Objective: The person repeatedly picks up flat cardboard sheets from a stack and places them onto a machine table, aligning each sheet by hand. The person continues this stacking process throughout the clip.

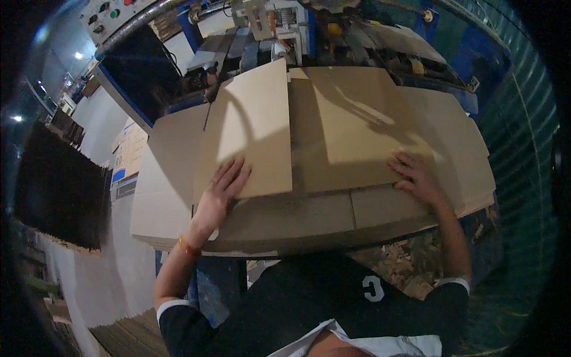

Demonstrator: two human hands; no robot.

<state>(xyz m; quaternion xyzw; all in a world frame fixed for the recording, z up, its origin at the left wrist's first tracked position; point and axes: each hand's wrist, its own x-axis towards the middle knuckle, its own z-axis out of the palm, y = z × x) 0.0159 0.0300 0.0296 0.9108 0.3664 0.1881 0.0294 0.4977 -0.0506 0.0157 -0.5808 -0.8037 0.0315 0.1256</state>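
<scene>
A large flat sheet of brown cardboard [163,178] tops a stack in front of me, with creases and slots showing. Two folded-over panels lie on it side by side, a dark gap between them. On the left cardboard panel [264,149] my left hand [229,181] rests near its front edge, fingers stretched out; an orange band circles that wrist. My right hand [413,177] lies on the front right corner of the right cardboard panel [363,137], fingers spread. Neither hand grips anything. The far ends of both panels reach up to the machine's rollers.
A blue-framed machine [291,35] with belts and rollers stands beyond the stack, its control box [113,15] at upper left. Cardboard scraps [404,262] lie below on the right. More stacked cardboard [59,184] stands at left. A green corrugated wall [529,178] borders the right side.
</scene>
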